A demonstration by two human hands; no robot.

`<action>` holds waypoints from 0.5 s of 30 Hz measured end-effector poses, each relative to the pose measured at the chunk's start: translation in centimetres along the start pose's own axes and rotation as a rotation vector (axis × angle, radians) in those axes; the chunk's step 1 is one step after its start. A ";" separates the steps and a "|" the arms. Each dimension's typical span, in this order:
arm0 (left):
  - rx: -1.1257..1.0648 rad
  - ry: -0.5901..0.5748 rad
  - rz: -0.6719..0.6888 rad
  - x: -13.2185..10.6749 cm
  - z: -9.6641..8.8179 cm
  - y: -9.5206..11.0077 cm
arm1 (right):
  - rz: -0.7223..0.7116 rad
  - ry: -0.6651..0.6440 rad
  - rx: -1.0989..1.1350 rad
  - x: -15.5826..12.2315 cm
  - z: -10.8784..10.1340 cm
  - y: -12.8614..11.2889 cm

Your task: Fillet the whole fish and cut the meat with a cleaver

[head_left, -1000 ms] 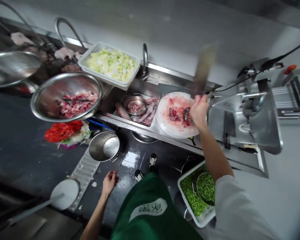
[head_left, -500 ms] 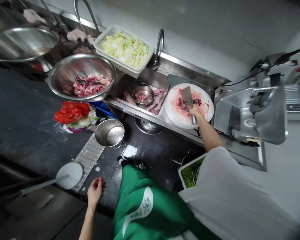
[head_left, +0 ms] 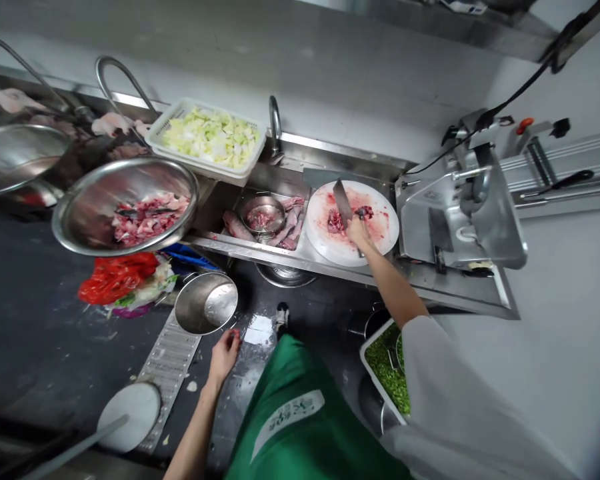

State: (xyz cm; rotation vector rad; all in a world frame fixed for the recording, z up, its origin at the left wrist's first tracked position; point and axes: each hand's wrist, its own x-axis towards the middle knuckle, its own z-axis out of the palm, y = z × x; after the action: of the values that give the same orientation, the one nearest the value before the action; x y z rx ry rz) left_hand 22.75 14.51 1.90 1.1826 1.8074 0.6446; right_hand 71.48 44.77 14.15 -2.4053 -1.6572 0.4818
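Observation:
My right hand [head_left: 357, 231] grips the handle of a cleaver [head_left: 341, 201], whose blade rests on red raw meat [head_left: 336, 220] lying on a round white chopping board [head_left: 330, 248] smeared with blood. My left hand [head_left: 225, 353] hangs down at my side above the wet dark floor, fingers loosely curled, holding nothing that I can see. I wear a green apron [head_left: 300, 420] and a white sleeve.
A large steel bowl [head_left: 85, 220] of chopped meat sits left of a sink tray [head_left: 260, 223] with meat strips and a small bowl. A white basket [head_left: 210, 137] holds cabbage. A meat slicer [head_left: 460, 207] stands right. A steel pot [head_left: 205, 303] and a basket of chopped greens [head_left: 387, 367] are on the floor.
The cleaver came down from raised above the board onto the meat and stays there. My left hand shifted slightly beside my leg. The view swung about.

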 end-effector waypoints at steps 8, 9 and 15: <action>-0.021 -0.089 0.001 4.8 3.3 2.8 | -0.019 0.003 0.071 1.2 -3.6 -1.7; -0.022 -0.087 -0.010 4.9 3.5 2.5 | -0.046 0.105 0.096 1.7 -5.1 -1.8; -0.067 -0.035 -0.115 1.6 3.7 0.4 | -0.140 0.398 0.195 2.5 -7.1 -1.2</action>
State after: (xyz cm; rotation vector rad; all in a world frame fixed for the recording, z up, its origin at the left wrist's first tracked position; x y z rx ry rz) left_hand 25.85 16.06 -0.22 1.0313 1.7966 0.6092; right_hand 73.81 47.77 20.80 -2.0623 -1.5101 0.1222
